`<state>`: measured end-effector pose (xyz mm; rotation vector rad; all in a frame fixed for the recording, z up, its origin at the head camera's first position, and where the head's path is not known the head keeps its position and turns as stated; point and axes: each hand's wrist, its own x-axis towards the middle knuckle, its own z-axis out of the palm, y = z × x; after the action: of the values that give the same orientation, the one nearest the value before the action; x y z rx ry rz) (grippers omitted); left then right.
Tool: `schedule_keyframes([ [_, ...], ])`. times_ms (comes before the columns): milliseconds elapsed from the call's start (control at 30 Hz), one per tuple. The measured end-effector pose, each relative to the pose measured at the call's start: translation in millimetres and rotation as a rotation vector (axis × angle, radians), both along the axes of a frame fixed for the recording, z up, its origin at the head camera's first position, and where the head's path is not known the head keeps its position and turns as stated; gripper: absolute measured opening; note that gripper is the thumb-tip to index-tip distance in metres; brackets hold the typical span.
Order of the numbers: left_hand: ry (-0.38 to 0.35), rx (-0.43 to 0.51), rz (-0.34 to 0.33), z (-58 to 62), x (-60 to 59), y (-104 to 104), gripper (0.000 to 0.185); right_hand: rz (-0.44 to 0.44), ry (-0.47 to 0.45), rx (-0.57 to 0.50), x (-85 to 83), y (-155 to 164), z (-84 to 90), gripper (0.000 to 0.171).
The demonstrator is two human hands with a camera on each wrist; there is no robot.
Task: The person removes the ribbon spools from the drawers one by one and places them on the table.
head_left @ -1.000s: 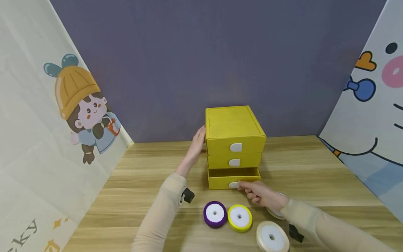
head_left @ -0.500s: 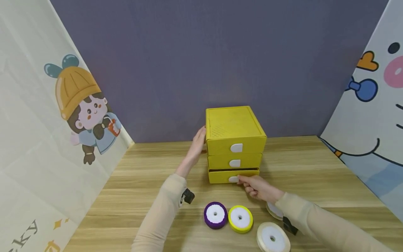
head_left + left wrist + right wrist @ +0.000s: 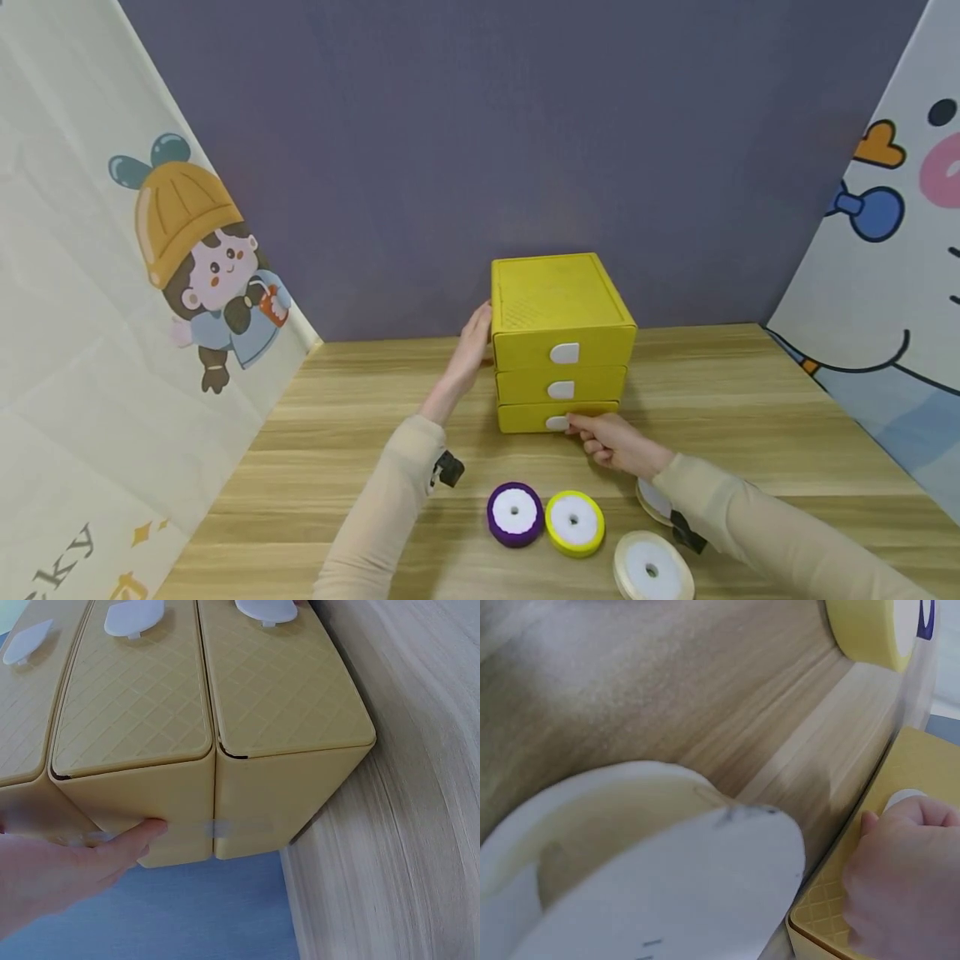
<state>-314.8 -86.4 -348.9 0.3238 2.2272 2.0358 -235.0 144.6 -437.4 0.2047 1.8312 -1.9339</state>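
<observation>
The bottom drawer [image 3: 558,417] of the yellow cabinet [image 3: 558,333] at twelve o'clock sits flush (seemingly done), right hand [image 3: 615,443] pinching its white tab [image 3: 557,423], left hand [image 3: 471,346] flat-fingered against the side.

Your yellow drawer box [image 3: 558,333] stands upright on the wooden table [image 3: 750,417], square-sided, its faces embossed with a fine diamond pattern. It has three drawers stacked one above the other, each with a white half-round pull tab at the front. The bottom drawer [image 3: 558,417] sits pushed in, its front about flush with the two above it. Your left hand [image 3: 468,350] lies flat against the box's left side; your right hand [image 3: 611,442] pinches the bottom drawer's tab [image 3: 557,423].
</observation>
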Motion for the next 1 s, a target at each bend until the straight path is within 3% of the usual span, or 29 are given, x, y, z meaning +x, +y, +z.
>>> schedule_keyframes([
  [300,0.035,-0.02,0.027,0.5,0.6,1,0.061,-0.003,-0.02,-0.002,0.0,0,-0.4,0.028],
  [667,-0.024,-0.025,0.056,-1.6,6.7,-8,0.059,-0.018,-0.044,-0.013,5.0,-3,1.5,0.028],
  [867,-0.043,-0.049,0.045,-6.8,12.0,-15,0.058,0.022,-0.003,-0.029,11.0,1,9.9,0.028],
  [1000,-0.03,-0.067,0.037,-8.5,16.1,-19,0.06,0.052,0.084,0.063,16.3,6,17.3,0.034],
])
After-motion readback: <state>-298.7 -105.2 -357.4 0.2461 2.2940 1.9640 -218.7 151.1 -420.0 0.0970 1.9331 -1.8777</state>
